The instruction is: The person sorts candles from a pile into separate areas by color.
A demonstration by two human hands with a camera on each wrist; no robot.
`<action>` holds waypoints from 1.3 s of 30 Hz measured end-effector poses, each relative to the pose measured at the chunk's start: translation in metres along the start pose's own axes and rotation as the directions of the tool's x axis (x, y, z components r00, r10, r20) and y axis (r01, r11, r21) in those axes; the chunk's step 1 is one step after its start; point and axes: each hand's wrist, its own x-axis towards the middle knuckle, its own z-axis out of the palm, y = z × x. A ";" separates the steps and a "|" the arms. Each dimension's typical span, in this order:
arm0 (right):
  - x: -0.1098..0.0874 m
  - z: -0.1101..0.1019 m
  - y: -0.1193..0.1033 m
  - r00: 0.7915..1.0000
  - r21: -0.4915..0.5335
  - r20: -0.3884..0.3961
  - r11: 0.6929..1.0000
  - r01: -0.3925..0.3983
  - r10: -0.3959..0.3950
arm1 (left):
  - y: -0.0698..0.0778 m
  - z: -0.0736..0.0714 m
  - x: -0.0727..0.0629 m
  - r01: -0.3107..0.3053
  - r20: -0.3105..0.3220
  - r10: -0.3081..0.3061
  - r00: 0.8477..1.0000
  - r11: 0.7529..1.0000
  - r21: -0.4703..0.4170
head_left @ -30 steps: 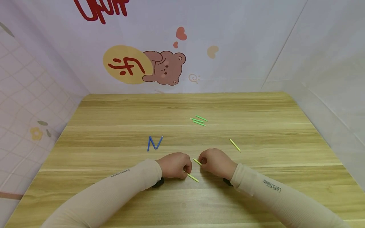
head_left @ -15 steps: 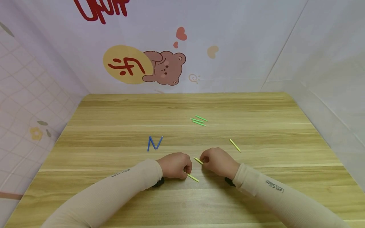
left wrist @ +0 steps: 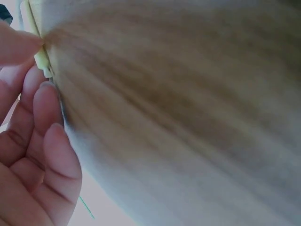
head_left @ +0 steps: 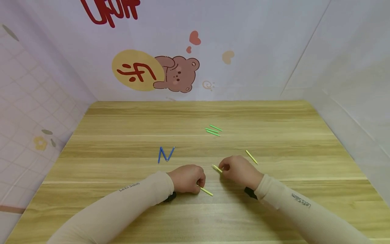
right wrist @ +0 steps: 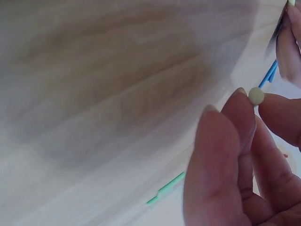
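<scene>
My left hand [head_left: 187,178] pinches a thin yellow stick [head_left: 207,191] near one end, low over the wooden table. In the left wrist view this yellow stick [left wrist: 41,59] shows a stepped, narrowed tip below the thumb. To the right, my right hand [head_left: 240,172] holds a second yellow stick [head_left: 216,168], its tip pointing up and left. The right wrist view shows the round end of that stick [right wrist: 256,96] between thumb and finger. The two held sticks are apart. A third yellow stick [head_left: 251,157] lies beyond the right hand.
Three blue sticks [head_left: 163,153] lie in an N shape left of centre on the wooden table [head_left: 128,118]. Three green sticks [head_left: 212,130] lie side by side farther back. A white printed cloth [head_left: 250,30] rises behind the table.
My right hand has moved right and slightly away from me with its yellow stick, widening the gap to the left hand. The left hand stays in place. The head view has shifted slightly.
</scene>
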 end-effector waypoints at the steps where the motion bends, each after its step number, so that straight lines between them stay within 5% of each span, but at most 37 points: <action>1: 0.000 -0.001 0.001 1.000 -0.002 -0.005 1.000 0.000 0.000 | 0.000 0.000 0.000 0.001 0.000 -0.001 1.000 1.000 0.003; 39: -0.010 -0.031 0.042 0.990 -0.017 -0.098 0.994 -0.109 0.106 | -0.002 0.003 0.001 -0.001 -0.010 0.001 1.000 1.000 0.024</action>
